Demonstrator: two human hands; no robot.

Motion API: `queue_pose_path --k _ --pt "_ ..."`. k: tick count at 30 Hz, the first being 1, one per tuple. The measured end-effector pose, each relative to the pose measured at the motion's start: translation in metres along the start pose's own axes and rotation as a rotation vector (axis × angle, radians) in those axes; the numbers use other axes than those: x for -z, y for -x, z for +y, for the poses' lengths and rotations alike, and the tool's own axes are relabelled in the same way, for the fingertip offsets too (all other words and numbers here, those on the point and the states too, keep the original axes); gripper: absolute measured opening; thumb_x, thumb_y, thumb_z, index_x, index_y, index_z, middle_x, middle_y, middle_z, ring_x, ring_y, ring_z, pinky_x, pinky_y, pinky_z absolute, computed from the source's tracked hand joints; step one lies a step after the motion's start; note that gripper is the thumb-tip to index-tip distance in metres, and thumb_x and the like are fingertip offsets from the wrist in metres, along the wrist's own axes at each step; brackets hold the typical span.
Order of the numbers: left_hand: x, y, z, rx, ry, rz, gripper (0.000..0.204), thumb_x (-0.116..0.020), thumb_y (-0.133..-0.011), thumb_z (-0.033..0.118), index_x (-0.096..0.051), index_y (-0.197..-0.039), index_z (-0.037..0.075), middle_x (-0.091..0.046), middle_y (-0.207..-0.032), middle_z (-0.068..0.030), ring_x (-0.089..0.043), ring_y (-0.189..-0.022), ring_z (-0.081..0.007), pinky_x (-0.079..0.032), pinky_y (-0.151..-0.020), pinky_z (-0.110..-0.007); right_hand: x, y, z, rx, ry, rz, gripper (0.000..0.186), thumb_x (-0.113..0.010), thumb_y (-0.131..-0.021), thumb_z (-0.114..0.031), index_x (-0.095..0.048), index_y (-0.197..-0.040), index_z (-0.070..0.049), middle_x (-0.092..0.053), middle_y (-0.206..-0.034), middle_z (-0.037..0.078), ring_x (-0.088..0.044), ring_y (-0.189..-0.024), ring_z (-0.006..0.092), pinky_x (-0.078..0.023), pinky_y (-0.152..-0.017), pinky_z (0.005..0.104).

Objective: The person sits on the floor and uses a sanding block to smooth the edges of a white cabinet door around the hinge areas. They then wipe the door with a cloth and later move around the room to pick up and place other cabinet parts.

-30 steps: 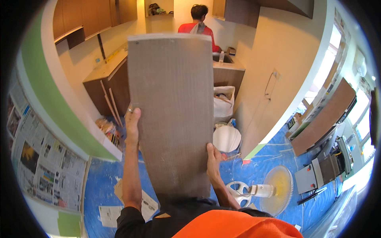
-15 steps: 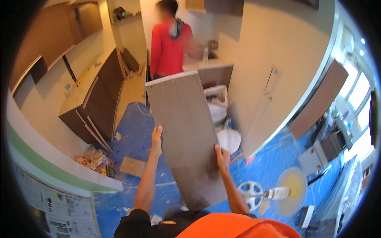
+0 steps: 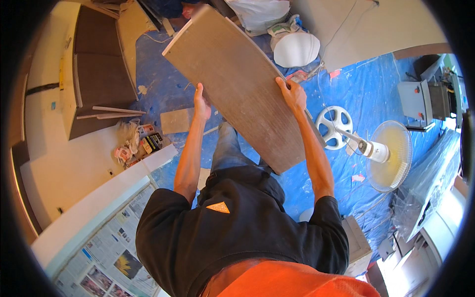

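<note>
A long brown wood-grain board [image 3: 242, 94] is held tilted in front of my body, its far end leaning to the left. My left hand [image 3: 201, 102] is closed on its left edge, thumb up along the side and the other fingers partly hidden. Farther along on the opposite edge, my right hand [image 3: 293, 93] grips the board with the thumb on its face and the fingers at its edge. A pale strip runs along the board's far short end. Its near end reaches down close to my legs.
A standing fan [image 3: 391, 156] with a white wheel-shaped base [image 3: 334, 127] is to my right on the blue floor sheet [image 3: 361, 91]. Brown cabinets [image 3: 101, 59], thin strips [image 3: 118, 109] and a cardboard piece [image 3: 176, 121] lie left. A white bag [image 3: 260, 15] sits beyond the board.
The view has tipped downward, so my torso and legs now show. The board has turned, its far end swinging left, still in both hands. The person in red has largely left the view.
</note>
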State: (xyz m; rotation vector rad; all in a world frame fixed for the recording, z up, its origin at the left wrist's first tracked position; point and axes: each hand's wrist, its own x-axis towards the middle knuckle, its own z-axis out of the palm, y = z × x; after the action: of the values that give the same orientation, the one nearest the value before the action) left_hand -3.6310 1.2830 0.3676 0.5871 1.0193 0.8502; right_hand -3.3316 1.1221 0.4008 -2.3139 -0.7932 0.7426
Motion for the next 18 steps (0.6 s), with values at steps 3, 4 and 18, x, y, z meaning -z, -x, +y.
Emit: queue_pose_path --k 3,4,18 --pt "0.023 -0.042 -0.014 0.089 0.004 0.024 0.059 -0.060 -0.100 0.049 -0.050 -0.144 0.011 -0.056 -0.145 -0.0034 -0.051 -0.135 -0.0219 -0.039 -0.112 -0.043 -0.029 -0.032 -0.003 -0.045 0.044 -0.060 0.069 -0.056 -0.089 -0.072 -0.074 -0.086 -0.005 -0.071 -0.083 0.023 -0.070 -0.084 0.0415 -0.051 -0.075 0.0503" --pt "0.031 -0.062 -0.016 0.129 -0.006 0.048 0.061 -0.059 -0.100 0.051 -0.050 -0.145 0.012 -0.056 -0.146 -0.0033 -0.050 -0.135 -0.0221 -0.038 -0.113 -0.043 -0.041 -0.046 -0.005 -0.063 0.058 -0.081 0.069 -0.056 -0.089 -0.071 -0.074 -0.086 -0.005 -0.071 -0.083 0.023 -0.070 -0.084 0.0414 -0.051 -0.075 0.0502" --pt "0.096 -0.325 -0.089 0.440 -0.080 0.167 0.056 -0.047 -0.104 0.054 -0.056 -0.137 0.010 -0.063 -0.134 -0.0033 -0.058 -0.119 -0.0198 -0.043 -0.097 -0.040 -0.218 -0.258 0.028 -0.197 0.162 -0.247 0.069 -0.053 -0.094 -0.069 -0.072 -0.096 -0.003 -0.071 -0.087 0.024 -0.069 -0.088 0.0437 -0.050 -0.076 0.0520"
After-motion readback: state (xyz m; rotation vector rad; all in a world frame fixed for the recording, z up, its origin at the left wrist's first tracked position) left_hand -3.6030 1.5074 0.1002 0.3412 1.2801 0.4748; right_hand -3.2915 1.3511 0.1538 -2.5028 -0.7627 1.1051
